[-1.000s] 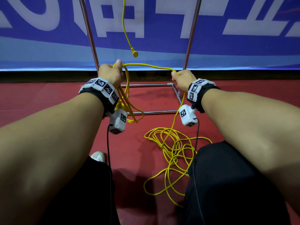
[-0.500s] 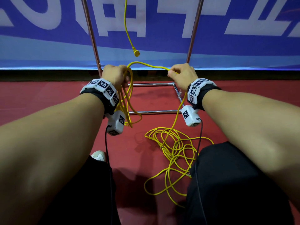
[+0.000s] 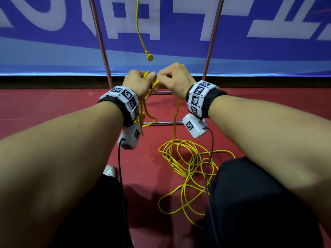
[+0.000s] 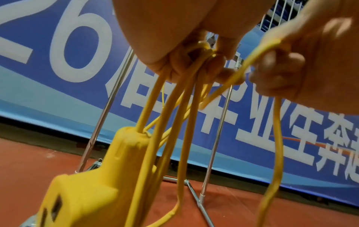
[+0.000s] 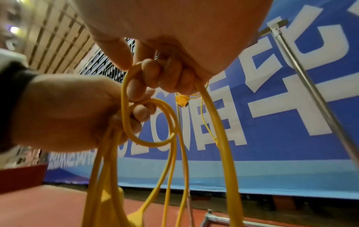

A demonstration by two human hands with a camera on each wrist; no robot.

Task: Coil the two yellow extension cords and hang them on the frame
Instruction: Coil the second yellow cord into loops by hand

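My left hand (image 3: 138, 83) grips a bunch of hanging loops of a yellow extension cord (image 3: 146, 111) in front of the metal frame (image 3: 102, 42). The cord's yellow socket block (image 4: 81, 184) dangles below that hand. My right hand (image 3: 172, 77) is right beside the left, fingers curled round the same cord (image 5: 213, 116), which runs down from it to a loose tangle (image 3: 189, 160) on the red floor. A second yellow cord (image 3: 138, 29) hangs down from the frame above, its plug (image 3: 149, 57) just over my hands.
The frame's base bars (image 3: 161, 123) lie on the red floor (image 3: 53, 108) beneath my hands. A blue banner (image 3: 268, 51) stands behind the frame. My black-trousered legs (image 3: 250, 203) and a white shoe (image 3: 109, 170) are at the bottom.
My right hand has moved left with the cord until it meets the left hand, closing the loop that stretched between them. The left hand stays at its place holding the loops.
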